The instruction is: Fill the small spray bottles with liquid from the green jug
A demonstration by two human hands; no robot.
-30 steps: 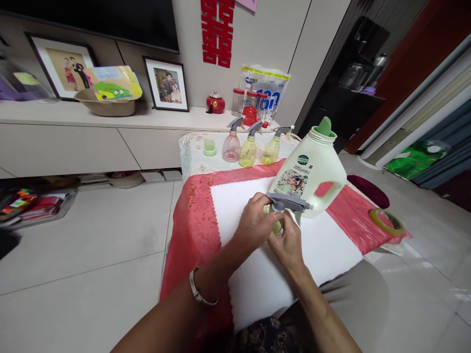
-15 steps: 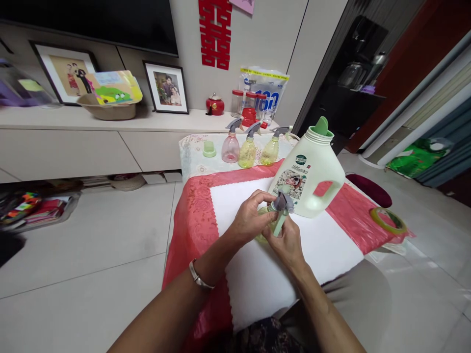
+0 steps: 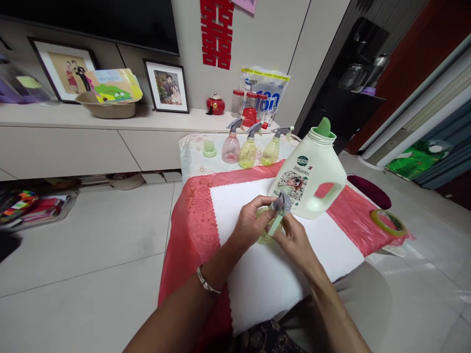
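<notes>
A small yellow-green spray bottle (image 3: 265,238) with a grey spray head (image 3: 282,200) and a pale green trigger stands over the white mat (image 3: 257,289). My left hand (image 3: 252,220) is closed round its neck from the left. On the right side, my right hand (image 3: 294,238) has its fingers closed at the spray head and trigger; its fingertips are partly hidden. Just behind the hands stands the large pale green jug (image 3: 312,171), uncapped, with a green piece (image 3: 323,127) in its mouth.
Behind the mat stand a pink spray bottle (image 3: 231,149), two yellow spray bottles (image 3: 248,153) and a green cap (image 3: 209,149). A roll of tape (image 3: 379,221) lies on the red cover (image 3: 195,206) at the right. Beyond is a cabinet (image 3: 154,122) with framed photos.
The spray head and its trigger have turned slightly in my hands. My right hand has shifted a little to the right; my left hand keeps its hold on the neck.
</notes>
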